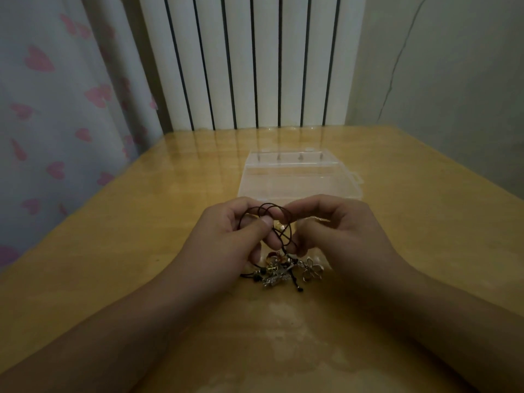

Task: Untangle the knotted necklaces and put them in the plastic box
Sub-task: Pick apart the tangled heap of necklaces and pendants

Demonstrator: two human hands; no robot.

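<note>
Two hands on the job, both up over the middle of the desk (pixel 113 251), just short of the plastic box (pixel 297 177). Left hand (pixel 226 236) and right hand (pixel 334 228) sit close together, knuckles nearly meeting, w/ the dark cord (pixel 272 211) looped between them. Cord arcs over the top from the left fingers (pixel 263 222) to the right fingers (pixel 300 231), then drops straight down, so its long axis runs top to bottom, away from the box and toward the near edge.

Left thumb is pressed against the curled fingers, pinching the cord loop. Right fingers are curled in too, tips drawn together at the cord; looks like a pinch, tho the exact contact is dim and partly hidden.

Below the hands lies the knotted bundle (pixel 283 270): beads, silvery charms, a flower-shaped pendant (pixel 312 269), all resting on the desk, nearer the person than the box. The cord runs down into it.

Box is clear, lid open, nothing visible inside as far as I can tell. Neither hand is clearly nearer the tangle, it's dead centre under both.

Judgement: untangling step, early. Next pull prob. needs the hands to part sideways to open that loop; tugging upward could tighten the knot instead.
</note>
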